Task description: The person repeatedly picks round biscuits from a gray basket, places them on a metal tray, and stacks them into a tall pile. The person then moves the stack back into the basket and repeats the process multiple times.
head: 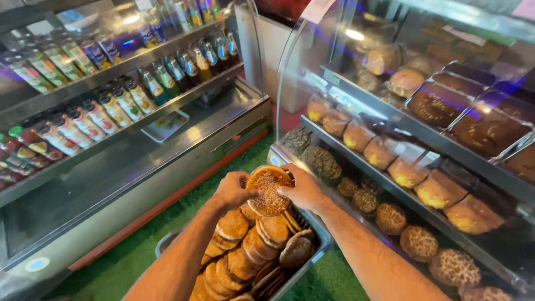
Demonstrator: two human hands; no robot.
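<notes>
We see both hands raised over a metal tray [312, 262] heaped with round, golden-brown flat breads [245, 251]. The left hand [233, 189] and the right hand [304, 189] are each clamped on the same sesame-topped round bread [270, 190], the left gripping its left edge and the right its right edge, so the bread is held between them, tilted toward us, just above the far end of the pile. It appears that two rounds are stacked together in that grip, though we cannot tell for sure.

To the right stands a curved glass display case [423, 128] with shelves of buns, dark cakes and crackle-topped loaves [418, 242]. To the left is a chilled cabinet [139, 156] with rows of bottled drinks [111, 106] on sloping shelves. Green floor covering [139, 251] shows beneath the tray.
</notes>
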